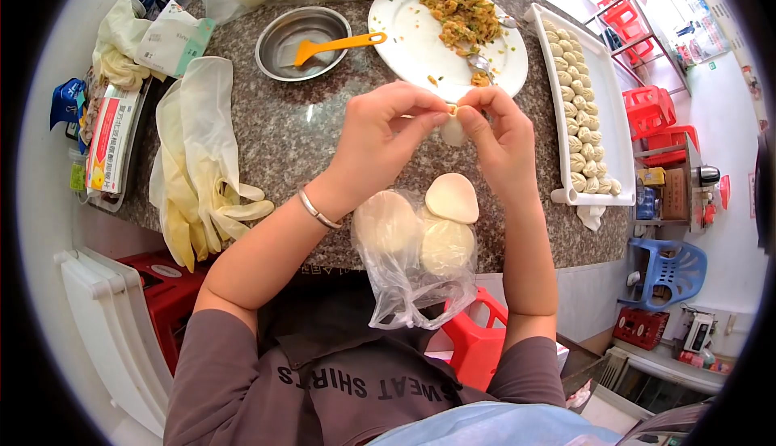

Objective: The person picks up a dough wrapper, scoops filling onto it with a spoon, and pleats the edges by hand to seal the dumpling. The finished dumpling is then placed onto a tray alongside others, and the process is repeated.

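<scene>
My left hand point(380, 139) and my right hand point(499, 135) meet in front of the plate. Thumbs and forefingers of both pinch the top edge of a small dumpling point(453, 132), whose pale dough hangs below the fingertips. Filling shows faintly at the pinch. Nearer to me lie round dough wrappers point(388, 218), in and on a clear plastic bag point(412, 296); one loose wrapper point(452, 198) rests on top. Beyond the hands, a white plate point(396, 42) bears chopped filling point(461, 16) and a metal spoon point(479, 64).
On the right, a white tray point(618, 131) holds rows of pleated dumplings point(575, 98). At the back left stands a steel bowl point(283, 25) with a yellow-handled tool point(343, 44). Rubber gloves point(202, 155) and boxes point(113, 143) lie left on the speckled stone table point(283, 131).
</scene>
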Motion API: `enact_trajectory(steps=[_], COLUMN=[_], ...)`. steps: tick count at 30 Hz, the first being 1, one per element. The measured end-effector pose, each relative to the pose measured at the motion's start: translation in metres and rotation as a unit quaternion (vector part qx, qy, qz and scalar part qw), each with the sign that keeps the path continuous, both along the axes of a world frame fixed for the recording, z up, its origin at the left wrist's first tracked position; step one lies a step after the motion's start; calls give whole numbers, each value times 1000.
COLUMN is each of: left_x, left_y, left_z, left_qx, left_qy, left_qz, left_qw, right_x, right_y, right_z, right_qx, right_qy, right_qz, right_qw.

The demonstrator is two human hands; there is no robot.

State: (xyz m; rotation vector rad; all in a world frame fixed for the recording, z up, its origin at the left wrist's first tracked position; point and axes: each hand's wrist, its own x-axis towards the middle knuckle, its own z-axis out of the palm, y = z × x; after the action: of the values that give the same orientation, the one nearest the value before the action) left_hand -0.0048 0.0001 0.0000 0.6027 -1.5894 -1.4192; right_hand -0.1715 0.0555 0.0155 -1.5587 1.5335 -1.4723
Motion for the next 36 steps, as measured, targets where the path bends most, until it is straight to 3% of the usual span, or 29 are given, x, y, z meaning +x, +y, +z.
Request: enact_trajectory(steps=[5, 14, 16, 17, 19, 23, 25, 29, 31, 36], left_x=[0, -3, -5, -5, -2, -3, -2, -4, -5, -3], left_y=[1, 4, 2, 2, 1, 2, 1, 3, 5, 3], left_z=[4, -4, -8, -7, -6, -6, -7, -6, -3, -7], left_qx=[-40, 35, 179, 179, 326, 343, 313, 299, 275, 215], left_qy=[-15, 14, 115, 115, 142, 159, 139, 145, 146, 112], left_qz=[1, -2, -79, -80, -134, -128, -137, -126, -83, -103], left_qw=[999, 999, 974, 974, 925, 917, 929, 935, 947, 965], right_x=[-2, 5, 6, 7, 9, 8, 8, 14, 17, 13], right_y=[2, 2, 2, 2, 1, -1, 0, 1, 0, 0], right_z=[5, 4, 1, -1, -3, -2, -1, 0, 1, -6], right_qx=[-9, -48, -61, -61, -26, -19, -29, -11, -72, -60], right_qy=[49, 87, 60, 61, 7, -12, 43, 43, 84, 80], right_qz=[31, 4, -36, -36, -29, -8, -11, -34, -21, -36], right_qw=[998, 995, 996, 996, 999, 1000, 999, 998, 994, 994])
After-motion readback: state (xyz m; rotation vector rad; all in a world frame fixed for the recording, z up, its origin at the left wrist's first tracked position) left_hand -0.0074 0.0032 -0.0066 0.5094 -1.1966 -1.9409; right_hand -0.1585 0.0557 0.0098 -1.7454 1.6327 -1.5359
